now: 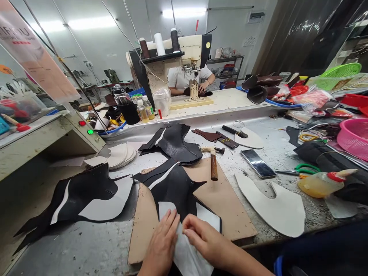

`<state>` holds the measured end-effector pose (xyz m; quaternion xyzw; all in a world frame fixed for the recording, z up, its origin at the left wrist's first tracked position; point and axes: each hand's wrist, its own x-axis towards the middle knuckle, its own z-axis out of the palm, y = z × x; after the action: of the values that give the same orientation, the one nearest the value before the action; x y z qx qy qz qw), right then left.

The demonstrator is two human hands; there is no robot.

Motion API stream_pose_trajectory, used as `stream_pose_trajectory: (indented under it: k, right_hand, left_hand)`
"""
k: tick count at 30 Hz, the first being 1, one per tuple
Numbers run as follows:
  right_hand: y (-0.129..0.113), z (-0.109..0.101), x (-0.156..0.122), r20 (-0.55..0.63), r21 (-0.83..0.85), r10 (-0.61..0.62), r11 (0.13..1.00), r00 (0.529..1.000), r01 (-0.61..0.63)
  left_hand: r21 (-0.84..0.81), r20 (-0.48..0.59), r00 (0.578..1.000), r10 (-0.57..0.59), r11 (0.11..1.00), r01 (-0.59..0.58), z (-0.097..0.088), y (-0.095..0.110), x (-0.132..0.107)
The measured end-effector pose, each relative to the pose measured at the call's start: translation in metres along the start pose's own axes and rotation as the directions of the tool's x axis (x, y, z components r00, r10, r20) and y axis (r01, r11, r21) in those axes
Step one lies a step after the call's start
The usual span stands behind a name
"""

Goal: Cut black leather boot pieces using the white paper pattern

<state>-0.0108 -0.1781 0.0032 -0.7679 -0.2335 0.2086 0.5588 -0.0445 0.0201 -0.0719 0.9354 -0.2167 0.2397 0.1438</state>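
My left hand (163,237) lies flat with fingers stretched out, pressing on a white lining piece (166,207) that covers part of a black leather shoe upper (172,188). Just to its right, my right hand (205,239) is closed, thumb and forefinger pinched together over the white material; what they pinch, if anything, is hidden. Beneath the upper is a tan cutting board (227,203). On that board, beyond my hands, stands a hammer (214,166) with a wooden handle. Another black upper with white lining (106,205) lies at the left.
Stacked black uppers (178,143) and white pieces (122,155) lie farther back. To the right are a phone (258,163), a U-shaped white piece (276,209), green-handled scissors (306,168) and a glue bottle (320,184). Behind a sewing machine (175,61) sits another person (206,78).
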Motion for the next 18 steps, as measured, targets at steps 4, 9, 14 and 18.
stream_pose_trajectory:
  k: [4, 9, 14, 18]
  right_hand:
    - [0.017, -0.044, -0.032, -0.223, -0.315, 0.122, 0.93, 0.967, -0.19]
    - [0.005, 0.017, -0.021, -0.162, -0.617, 0.212, 0.74, 0.964, -0.267]
    - [0.005, 0.041, 0.003, 0.003, -0.82, 0.279, 0.551, 0.96, -0.157]
    - [0.011, -0.089, -0.04, -0.324, -0.804, 0.251, 0.434, 0.912, -0.406]
  left_hand:
    - [0.109, 0.017, 0.999, 0.042, 0.993, -0.044, 0.008, -0.003, -0.006]
    - [0.111, -0.025, 0.999, 0.039, 0.993, -0.036, 0.006, -0.002, -0.002]
    - [0.148, 0.017, 0.999, 0.047, 0.988, -0.049, 0.004, -0.003, -0.004]
    - [0.168, 0.045, 0.998, 0.048, 0.984, -0.055, 0.007, -0.004, -0.008]
